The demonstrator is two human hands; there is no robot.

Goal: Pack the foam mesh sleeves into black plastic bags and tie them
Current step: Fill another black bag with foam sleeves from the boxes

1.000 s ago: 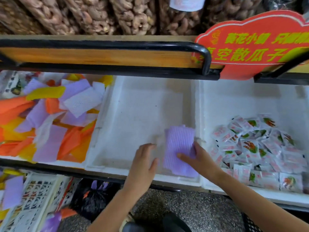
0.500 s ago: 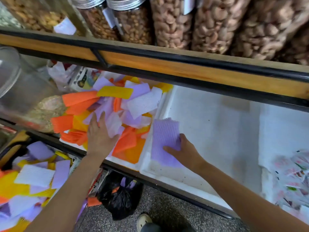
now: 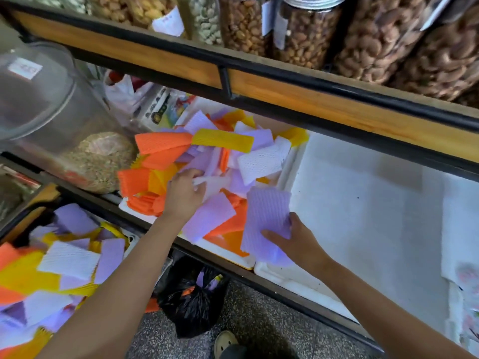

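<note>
Two white foam trays sit side by side on the lower shelf. The left tray [image 3: 224, 252] is heaped with loose foam mesh sleeves [image 3: 207, 161] in orange, yellow, lilac and white, and the right tray [image 3: 363, 203] adjoins it. A black plastic bag [image 3: 191, 304] sits on the floor under the shelf's front edge, with a few sleeves poking out. The right hand [image 3: 295, 237] pinches a lilac stack [image 3: 267, 216] over the wall between the trays. The left hand [image 3: 182, 194] is mid-pile, fingers curled round a pale sleeve [image 3: 213, 182]. The step looks like gathering. It's best to pull pieces out flat, square them onto the stack and grip firmly, since the foam is probably light and springy. Bag only a full handful.
</note>
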